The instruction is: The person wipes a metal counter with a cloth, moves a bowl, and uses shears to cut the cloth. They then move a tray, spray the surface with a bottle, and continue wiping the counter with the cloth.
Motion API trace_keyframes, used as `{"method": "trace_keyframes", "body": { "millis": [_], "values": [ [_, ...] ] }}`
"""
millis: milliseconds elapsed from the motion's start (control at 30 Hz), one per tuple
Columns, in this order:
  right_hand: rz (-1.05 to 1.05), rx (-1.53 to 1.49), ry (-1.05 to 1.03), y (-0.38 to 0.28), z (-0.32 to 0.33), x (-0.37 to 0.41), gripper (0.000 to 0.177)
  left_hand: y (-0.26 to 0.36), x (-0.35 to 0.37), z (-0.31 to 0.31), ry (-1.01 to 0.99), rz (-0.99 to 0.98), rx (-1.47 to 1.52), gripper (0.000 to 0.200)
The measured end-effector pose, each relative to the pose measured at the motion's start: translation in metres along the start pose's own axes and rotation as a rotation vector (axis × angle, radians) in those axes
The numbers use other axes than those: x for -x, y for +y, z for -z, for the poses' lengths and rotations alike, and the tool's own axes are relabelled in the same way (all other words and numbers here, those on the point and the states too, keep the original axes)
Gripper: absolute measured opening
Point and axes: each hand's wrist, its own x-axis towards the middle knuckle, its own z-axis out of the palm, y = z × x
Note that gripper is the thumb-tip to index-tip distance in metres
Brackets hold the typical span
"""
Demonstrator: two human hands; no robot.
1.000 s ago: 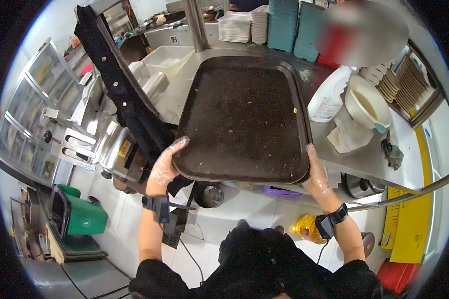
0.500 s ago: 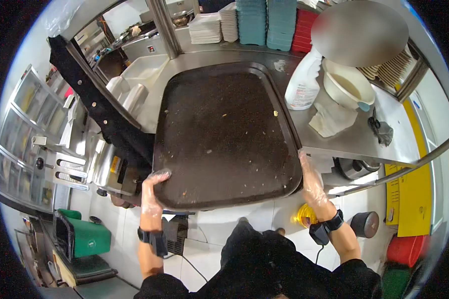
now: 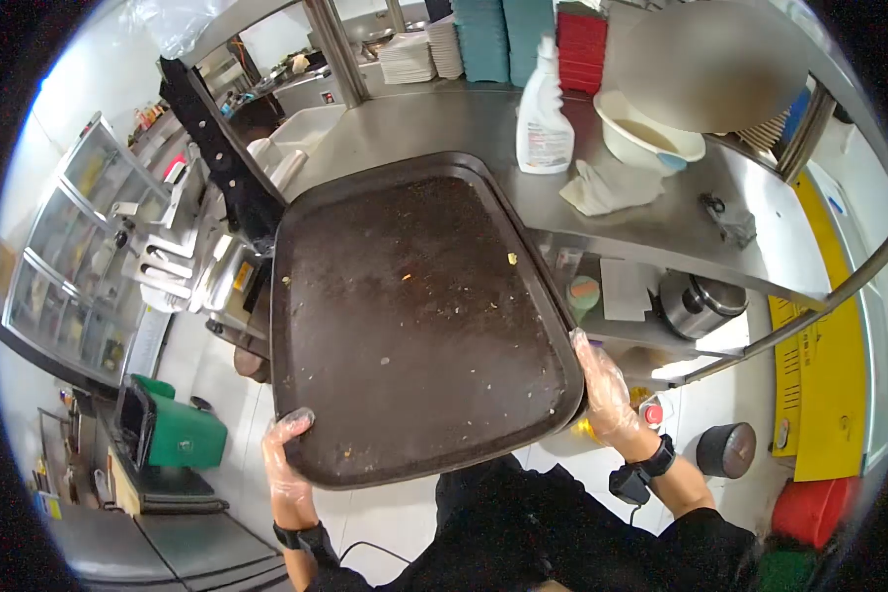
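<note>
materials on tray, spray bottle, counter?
Tray: probably moulded plastic or fibreglass, dark brown, mostly matte; rounded corners, continuous raised rim, weak reflections.
Spray bottle: likely plastic, smooth white; moulded-looking body and spray head.
Counter: looks like stainless steel, satin finish; grey metallic sheen, soft reflections.

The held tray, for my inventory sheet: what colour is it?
Dark brown; the tray shows best in the head view.
</note>
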Motion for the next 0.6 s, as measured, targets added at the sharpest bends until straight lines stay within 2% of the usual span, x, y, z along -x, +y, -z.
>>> {"method": "trace_keyframes", "body": {
  "millis": [33,100,133,200,267,333,367,433,467,533,567,600],
  "values": [
    [0.069,0.089,-0.007,0.000,0.007,0.015,0.047,-0.003,0.025,0.001,0.007,-0.006,-0.007,0.018],
    [0.141,0.166,-0.019,0.001,0.020,0.048,0.050,-0.005,0.073,-0.004,0.180,0.033,-0.010,0.020],
    [0.157,0.134,-0.033,0.003,0.026,0.063,0.052,-0.007,0.098,-0.008,0.087,-0.062,-0.057,0.020],
    [0.236,0.144,0.004,-0.006,0.045,0.094,0.057,-0.018,0.139,0.001,0.109,-0.130,-0.168,0.020],
    [0.199,0.156,-0.023,-0.008,0.064,0.127,0.057,-0.023,0.179,-0.002,0.124,-0.201,-0.268,0.019],
    [0.155,0.150,-0.015,-0.008,0.085,0.156,0.057,-0.020,0.211,-0.017,0.171,-0.408,-0.562,0.018],
    [0.149,0.157,0.001,-0.009,0.094,0.170,0.057,-0.014,0.224,-0.033,0.157,-0.419,-0.558,0.018],
    [0.155,0.210,0.086,-0.010,0.116,0.200,0.055,0.004,0.239,-0.073,0.302,-0.017,0.072,0.027],
    [0.130,0.161,0.125,-0.008,0.127,0.213,0.045,-0.008,0.249,-0.069,0.096,-0.269,-0.166,0.019],
    [-0.092,0.012,0.167,-0.021,0.154,0.237,0.039,-0.014,0.248,-0.075,0.002,-0.265,-0.242,0.020],
    [-0.395,-0.235,0.238,-0.035,0.167,0.246,0.048,-0.009,0.247,-0.086,-0.048,-0.263,-0.324,0.021],
    [-0.460,-0.353,0.310,-0.039,0.179,0.256,0.049,-0.003,0.247,-0.099,-0.075,-0.268,-0.318,0.021]
  ]
}}
